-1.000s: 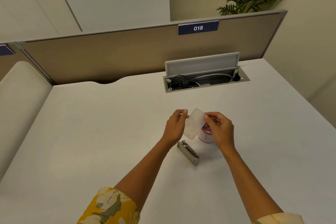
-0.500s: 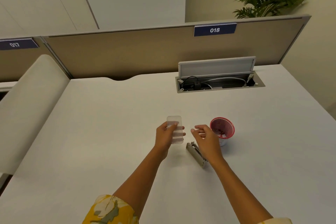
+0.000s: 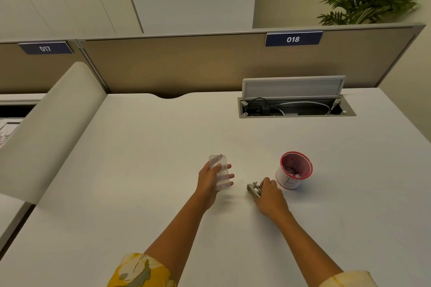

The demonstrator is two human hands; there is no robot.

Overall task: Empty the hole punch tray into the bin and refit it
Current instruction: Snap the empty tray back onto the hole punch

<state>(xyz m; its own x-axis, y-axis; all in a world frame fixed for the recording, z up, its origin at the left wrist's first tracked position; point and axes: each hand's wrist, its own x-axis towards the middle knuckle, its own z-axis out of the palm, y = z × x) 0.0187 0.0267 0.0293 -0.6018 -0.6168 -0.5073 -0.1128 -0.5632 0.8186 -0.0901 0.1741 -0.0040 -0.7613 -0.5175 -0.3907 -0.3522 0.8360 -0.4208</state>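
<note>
My left hand [image 3: 210, 182] holds the clear plastic hole punch tray [image 3: 220, 172] flat above the white desk [image 3: 151, 158], fingers curled around its long edges. To its right, the small metal hole punch [image 3: 253, 188] lies on the desk; my right hand [image 3: 270, 196] rests over its near end, covering most of it, and whether the fingers grip it I cannot tell. A small round bin [image 3: 294, 173], red inside with a white wall marked "B", stands just right of the punch with paper bits at its bottom.
An open cable well with a raised lid [image 3: 292, 100] is set into the desk at the back right. A beige partition [image 3: 210, 63] with an 018 label closes the far edge. A padded divider [image 3: 46, 128] borders the left side.
The tray left the bin's mouth: my left hand carried it to the left alone. My right hand let go of it and came down onto the hole punch.
</note>
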